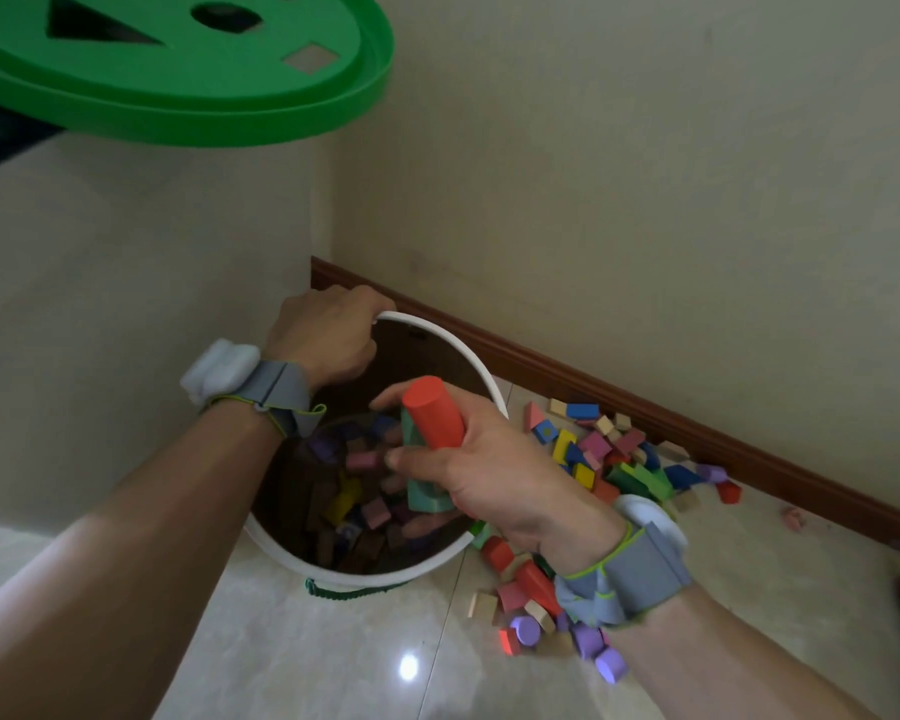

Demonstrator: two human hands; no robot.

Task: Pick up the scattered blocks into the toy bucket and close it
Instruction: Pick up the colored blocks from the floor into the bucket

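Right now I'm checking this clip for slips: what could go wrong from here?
The right hand grips a red cylinder and a green block together over the bucket; one might slip out beside the rim. The left hand holds the rim, so a tug could tip the bucket. Many scattered blocks lie underfoot.

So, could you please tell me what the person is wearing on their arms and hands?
Both forearms are bare, with no sleeves or gloves. The left hand has a grey fabric wrist strap with lime-green edging and a white padded block on its outer side. The right hand wears a matching grey wristband with green trim and a white module.
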